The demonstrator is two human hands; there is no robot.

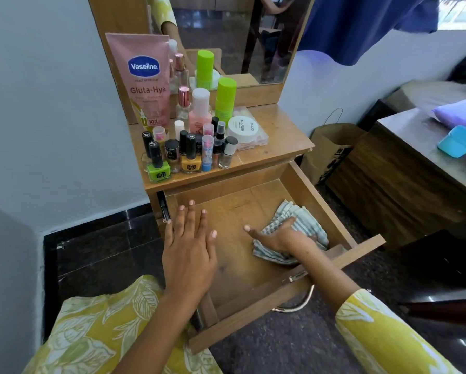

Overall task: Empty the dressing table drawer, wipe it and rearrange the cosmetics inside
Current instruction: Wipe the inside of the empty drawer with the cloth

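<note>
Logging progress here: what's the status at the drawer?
Left hand flat, open, above the drawer's left side. Right hand pressing striped cloth on drawer floor. Cosmetics all up on tabletop; nothing obstructing.
</note>
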